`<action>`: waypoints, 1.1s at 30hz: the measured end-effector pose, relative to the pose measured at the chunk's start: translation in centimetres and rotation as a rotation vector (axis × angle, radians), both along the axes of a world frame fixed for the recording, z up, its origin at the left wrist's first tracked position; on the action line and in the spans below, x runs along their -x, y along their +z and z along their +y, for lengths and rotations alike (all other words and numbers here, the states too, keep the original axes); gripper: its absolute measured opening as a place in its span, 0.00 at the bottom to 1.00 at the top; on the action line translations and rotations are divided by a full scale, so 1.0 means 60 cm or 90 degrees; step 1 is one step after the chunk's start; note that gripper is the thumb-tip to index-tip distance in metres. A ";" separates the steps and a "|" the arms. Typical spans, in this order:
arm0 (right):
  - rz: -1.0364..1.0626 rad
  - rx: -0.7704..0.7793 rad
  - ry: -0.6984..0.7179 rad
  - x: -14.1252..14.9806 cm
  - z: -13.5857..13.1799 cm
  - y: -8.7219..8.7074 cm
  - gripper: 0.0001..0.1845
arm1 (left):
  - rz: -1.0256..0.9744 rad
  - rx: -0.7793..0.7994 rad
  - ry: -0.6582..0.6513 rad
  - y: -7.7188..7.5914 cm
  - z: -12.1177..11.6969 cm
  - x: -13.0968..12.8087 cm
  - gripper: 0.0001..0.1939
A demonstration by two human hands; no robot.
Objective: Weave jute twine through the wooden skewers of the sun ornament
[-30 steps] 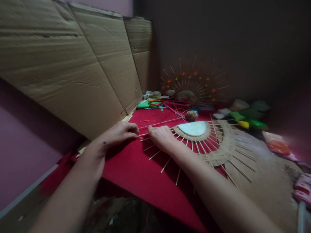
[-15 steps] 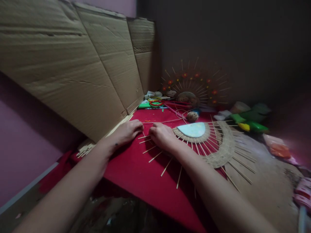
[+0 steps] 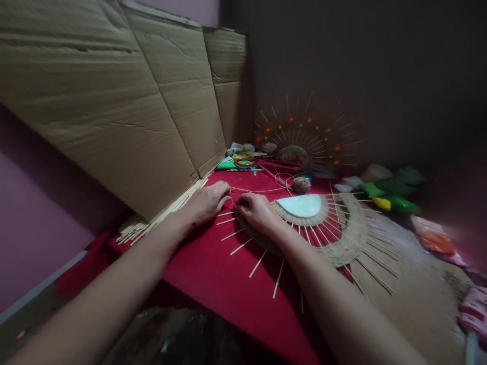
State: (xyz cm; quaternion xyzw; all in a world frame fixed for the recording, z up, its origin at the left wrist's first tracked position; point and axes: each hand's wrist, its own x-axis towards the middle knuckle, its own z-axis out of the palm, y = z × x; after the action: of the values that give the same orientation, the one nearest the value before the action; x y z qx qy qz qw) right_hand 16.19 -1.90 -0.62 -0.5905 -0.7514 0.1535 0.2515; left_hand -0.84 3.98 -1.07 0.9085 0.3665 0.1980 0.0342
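Note:
A sunburst piece (image 3: 342, 228) of thin sticks woven with jute cord lies on a red cloth (image 3: 213, 263), with a pale blue disc (image 3: 300, 205) at its centre. My left hand (image 3: 207, 202) and my right hand (image 3: 255, 212) meet at its left rim. Both have the fingers curled and pinched around a thin cord or stick (image 3: 258, 191) that runs off toward a jute ball (image 3: 301, 184). What exactly each pinch holds is too small to make out. My right hand rests on the woven edge.
Flattened cardboard (image 3: 125, 101) leans along the left wall, and a bundle of loose sticks (image 3: 160, 215) lies at its foot. A finished sunburst with red flowers (image 3: 300, 137) stands at the back. Scissors, green and yellow packets (image 3: 388, 195) and other craft bits sit around it.
Both hands have shifted a little farther from me and up along the rim, drawing closer together. The view has tilted slightly, and more of the stick bundle shows.

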 end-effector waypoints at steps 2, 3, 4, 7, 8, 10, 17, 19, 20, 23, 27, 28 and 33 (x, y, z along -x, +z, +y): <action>0.007 -0.011 0.008 0.003 0.003 -0.004 0.12 | -0.017 -0.008 -0.030 -0.001 0.000 0.003 0.06; 0.022 -0.010 0.008 0.005 0.005 -0.006 0.12 | -0.034 -0.013 -0.057 0.000 -0.002 0.004 0.07; 0.044 -0.004 0.003 0.006 0.006 -0.008 0.11 | -0.058 -0.016 -0.093 0.000 -0.004 0.004 0.07; 0.118 0.030 -0.013 0.006 0.010 -0.011 0.07 | -0.177 -0.015 -0.188 0.004 -0.011 0.001 0.06; 0.138 0.039 -0.009 0.005 0.011 -0.011 0.06 | -0.232 -0.011 -0.183 0.005 -0.012 0.000 0.04; 0.167 0.051 0.006 0.002 0.010 -0.009 0.05 | -0.356 -0.016 -0.100 0.007 -0.012 0.001 0.05; 0.216 0.067 0.034 -0.002 -0.002 -0.003 0.05 | -0.374 0.342 0.107 0.022 -0.009 0.022 0.14; 0.172 0.036 0.034 0.002 -0.005 -0.004 0.05 | -0.326 0.445 0.068 0.028 -0.017 0.020 0.18; 0.137 0.020 0.036 0.004 -0.005 -0.006 0.05 | -0.301 0.474 0.047 0.031 -0.022 0.018 0.18; 0.043 -0.015 0.038 0.009 -0.006 -0.012 0.07 | -0.285 0.512 0.009 0.036 -0.038 0.007 0.15; 0.034 -0.014 0.067 0.008 -0.004 -0.014 0.05 | -0.312 0.521 0.045 0.040 -0.048 0.006 0.12; 0.039 -0.011 0.068 0.007 -0.003 -0.013 0.05 | -0.310 0.532 0.059 0.041 -0.048 0.010 0.11; -0.068 -0.045 0.044 0.006 -0.005 -0.006 0.10 | -0.233 0.580 0.062 0.043 -0.042 0.037 0.10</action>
State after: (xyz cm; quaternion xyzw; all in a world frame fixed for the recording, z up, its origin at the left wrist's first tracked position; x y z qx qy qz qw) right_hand 15.81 -2.22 -0.95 -0.5619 -0.7890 0.1033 0.2261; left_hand -3.04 1.44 1.50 0.7332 0.4456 0.1753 0.4829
